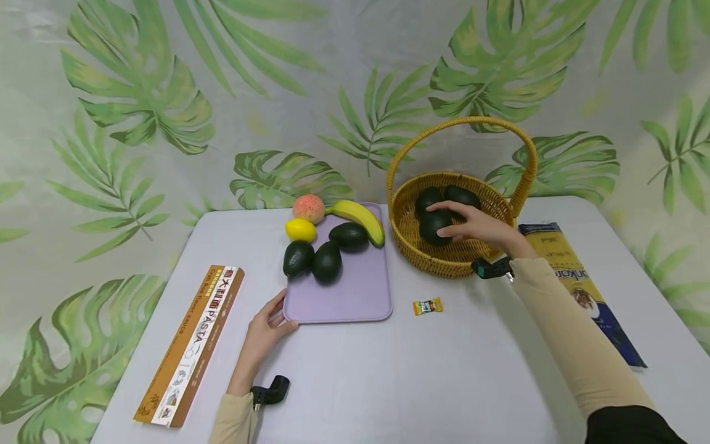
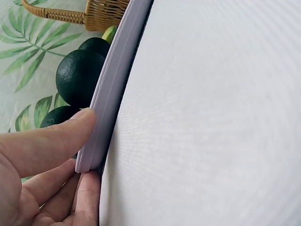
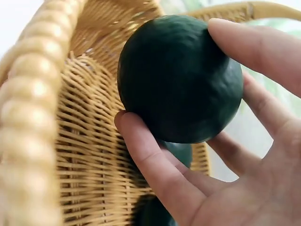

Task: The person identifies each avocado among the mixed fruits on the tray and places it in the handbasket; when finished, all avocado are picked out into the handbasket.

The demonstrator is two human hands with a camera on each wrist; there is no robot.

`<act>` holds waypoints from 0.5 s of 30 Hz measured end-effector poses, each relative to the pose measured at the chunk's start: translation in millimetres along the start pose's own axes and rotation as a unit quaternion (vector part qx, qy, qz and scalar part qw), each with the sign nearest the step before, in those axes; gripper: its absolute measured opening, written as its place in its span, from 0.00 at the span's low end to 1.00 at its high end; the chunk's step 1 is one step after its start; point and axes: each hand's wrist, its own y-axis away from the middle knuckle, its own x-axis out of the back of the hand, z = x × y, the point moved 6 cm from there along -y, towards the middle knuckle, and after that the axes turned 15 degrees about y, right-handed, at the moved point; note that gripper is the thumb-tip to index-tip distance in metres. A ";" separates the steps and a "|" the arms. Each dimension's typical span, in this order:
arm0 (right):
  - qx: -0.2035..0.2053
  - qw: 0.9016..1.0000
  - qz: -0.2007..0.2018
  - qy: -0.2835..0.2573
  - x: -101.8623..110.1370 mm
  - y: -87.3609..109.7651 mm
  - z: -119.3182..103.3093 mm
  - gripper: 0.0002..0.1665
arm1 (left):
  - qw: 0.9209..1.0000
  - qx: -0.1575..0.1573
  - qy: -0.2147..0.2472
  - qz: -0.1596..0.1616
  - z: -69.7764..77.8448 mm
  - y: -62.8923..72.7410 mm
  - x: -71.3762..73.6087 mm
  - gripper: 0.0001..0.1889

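Observation:
My right hand [image 1: 471, 223] grips a dark green avocado [image 3: 178, 80] with fingers and thumb spread around it, over the wicker basket [image 1: 438, 266]. Two more avocados lie in the basket behind it, one of them at its back right [image 1: 463, 196]. At the front left corner of the lilac tray [image 1: 349, 302], my left hand [image 1: 265, 333] holds the rim between thumb and fingers. On that tray are several avocados [image 1: 327, 262], a banana [image 1: 360, 217], a yellow lemon [image 1: 301, 230] and a peach [image 1: 308, 209], grouped toward the back and left.
A long pasta box [image 1: 191, 345] lies at the left of the white table. Under and beyond my right forearm is a blue and gold packet [image 1: 582, 290]. A small wrapped candy [image 1: 428, 306] sits between tray and basket, nearer the front. The basket's tall handle [image 1: 471, 120] arches above it.

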 end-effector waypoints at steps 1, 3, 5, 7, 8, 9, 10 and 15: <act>0.000 1.000 -0.009 0.010 -1.2 -2.7 -1.8 0.36 | 1.000 0.001 0.002 -0.001 -0.5 -0.6 0.1 0.39; 0.002 0.999 -0.025 0.027 -3.4 -8.8 -5.9 0.36 | 1.000 0.002 0.008 -0.002 -0.9 -1.7 -0.3 0.39; 0.001 0.999 -0.034 0.042 -4.4 -15.5 -9.2 0.36 | 1.000 0.003 0.009 -0.003 -1.1 -2.2 -0.3 0.39; 0.001 0.998 -0.040 0.056 -5.2 -22.4 -12.3 0.36 | 1.000 0.003 0.006 -0.003 -0.4 -1.7 -0.3 0.39; -0.001 0.997 -0.042 0.061 -5.6 -26.1 -13.2 0.35 | 1.000 0.002 0.003 -0.003 0.4 -1.1 -0.4 0.39; -0.004 0.997 -0.042 0.063 -6.0 -29.7 -13.8 0.35 | 1.000 0.002 0.002 -0.002 1.2 -0.4 -0.6 0.39; -0.005 0.997 -0.044 0.066 -6.8 -33.2 -14.6 0.35 | 1.000 0.002 0.002 -0.001 2.2 0.5 -0.7 0.39; -0.003 0.996 -0.054 0.077 -12.9 -46.8 -17.3 0.34 | 1.000 0.000 0.008 0.003 6.2 4.4 -2.0 0.38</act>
